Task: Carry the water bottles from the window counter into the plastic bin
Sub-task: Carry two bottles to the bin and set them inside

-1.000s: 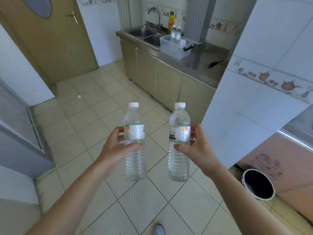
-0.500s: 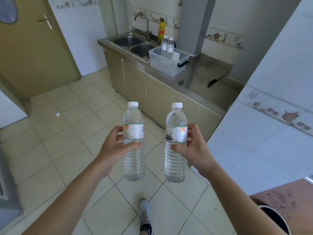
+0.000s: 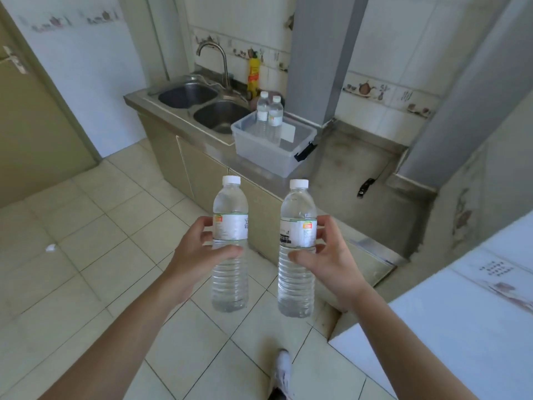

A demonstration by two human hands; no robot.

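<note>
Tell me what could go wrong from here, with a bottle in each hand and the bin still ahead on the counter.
1. The plastic bin sits at the counter's front edge; a hard drop-in could nudge it off.
2. Two bottles in the bin stand upright at its back; incoming ones might topple them.
3. The left hand and right hand each hold a bottle mid-body, so neither is free to steady the bin.

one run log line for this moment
phase: carrying | left hand: grips bottle | right hand: grips bottle | plastic bin: two bottles inside
</note>
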